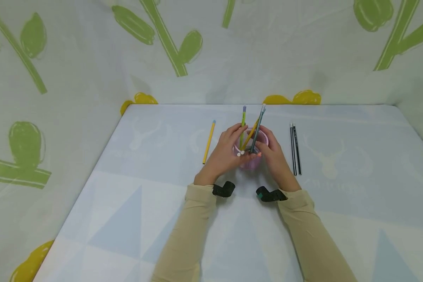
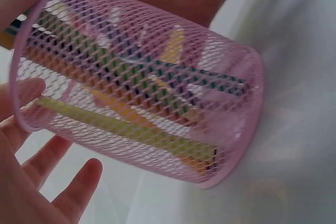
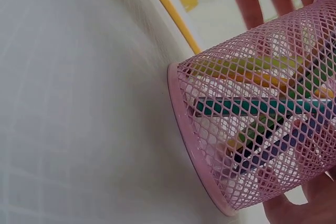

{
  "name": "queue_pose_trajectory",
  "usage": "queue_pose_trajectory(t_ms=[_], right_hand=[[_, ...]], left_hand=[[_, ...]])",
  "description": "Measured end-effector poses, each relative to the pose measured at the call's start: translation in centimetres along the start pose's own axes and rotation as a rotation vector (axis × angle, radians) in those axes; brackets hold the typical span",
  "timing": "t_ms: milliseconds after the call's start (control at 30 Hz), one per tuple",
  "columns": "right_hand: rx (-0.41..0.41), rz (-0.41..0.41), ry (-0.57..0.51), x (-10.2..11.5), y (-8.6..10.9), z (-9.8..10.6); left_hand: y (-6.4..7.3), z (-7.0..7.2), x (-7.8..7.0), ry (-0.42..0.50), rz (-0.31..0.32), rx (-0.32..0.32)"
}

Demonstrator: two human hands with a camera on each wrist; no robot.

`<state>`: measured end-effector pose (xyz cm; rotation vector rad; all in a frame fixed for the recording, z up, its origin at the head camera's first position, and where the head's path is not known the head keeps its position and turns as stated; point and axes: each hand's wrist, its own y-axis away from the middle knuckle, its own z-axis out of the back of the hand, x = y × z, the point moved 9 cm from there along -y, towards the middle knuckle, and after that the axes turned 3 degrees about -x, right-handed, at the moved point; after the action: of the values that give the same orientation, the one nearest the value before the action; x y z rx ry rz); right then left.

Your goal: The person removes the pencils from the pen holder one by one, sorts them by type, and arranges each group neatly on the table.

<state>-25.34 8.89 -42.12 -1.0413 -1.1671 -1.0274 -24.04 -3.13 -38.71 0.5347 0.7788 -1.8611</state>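
Observation:
A pink mesh pencil cup [image 1: 251,162] stands upright on the table between both hands. Several pencils [image 1: 256,131] lean inside it, and through the mesh they show green, yellow, teal and dark [image 3: 252,106]. My left hand [image 1: 225,152] curves around the cup's left side at the rim, its thumb reaching across the front beside some white pencil ends. In the left wrist view, the left fingers [image 2: 79,190] spread along the mesh near the rim. My right hand [image 1: 276,156] holds the cup's right side, with the thumb by the rim.
A yellow pencil [image 1: 209,141] with a blue end lies on the table left of the cup. Two dark pencils [image 1: 295,149] lie side by side to the right. Behind the table [image 1: 338,203] hangs a leaf-patterned cloth [image 1: 232,62].

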Motion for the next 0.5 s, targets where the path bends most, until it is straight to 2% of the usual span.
queue_pose_trajectory(t_ms=[133,300,500], right_hand=[[-0.006,0.02,-0.001,0.1,0.0,0.0],[-0.016,-0.002,0.03,-0.2,0.1,0.2],[0.002,0.012,0.03,-0.1,0.1,0.0]], left_hand=[[0.0,1.1,-0.1,0.072,-0.011,-0.03],[0.3,2.2,-0.6,0.179,-0.061,-0.033],[0.5,3.3,-1.3,0.244,-0.094,-0.044]])
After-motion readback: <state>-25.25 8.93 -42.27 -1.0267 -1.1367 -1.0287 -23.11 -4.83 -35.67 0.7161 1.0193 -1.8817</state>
